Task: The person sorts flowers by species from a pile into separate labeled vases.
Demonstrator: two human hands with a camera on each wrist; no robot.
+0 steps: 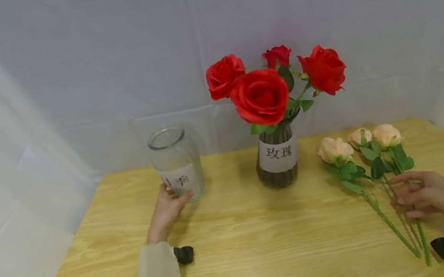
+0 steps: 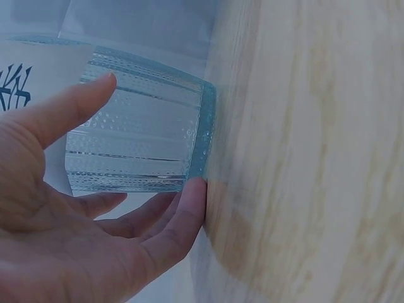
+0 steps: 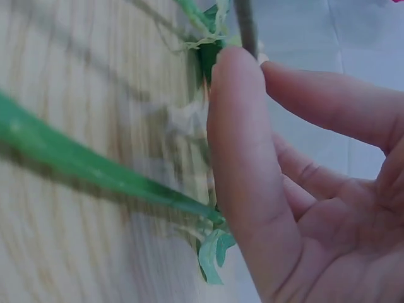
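My left hand (image 1: 169, 210) holds the lower part of a clear glass vase (image 1: 195, 162) with a white label. In the left wrist view, the thumb (image 2: 76, 107) lies across the front of the vase (image 2: 136, 129), and the fingers reach along its lower side near the base. At the right, my right hand (image 1: 436, 194) is over the stems of three pale peach roses (image 1: 335, 148) lying on the table. The right wrist view shows thumb and forefinger pinching a dark stem (image 3: 246, 22); a green stem (image 3: 95, 165) lies beside the hand.
A dark ribbed vase (image 1: 281, 177) with a white label stands upright at the middle back, holding several red roses (image 1: 261, 97). The wooden table (image 1: 265, 243) meets a pale cloth backdrop (image 1: 108, 79) at its far edge.
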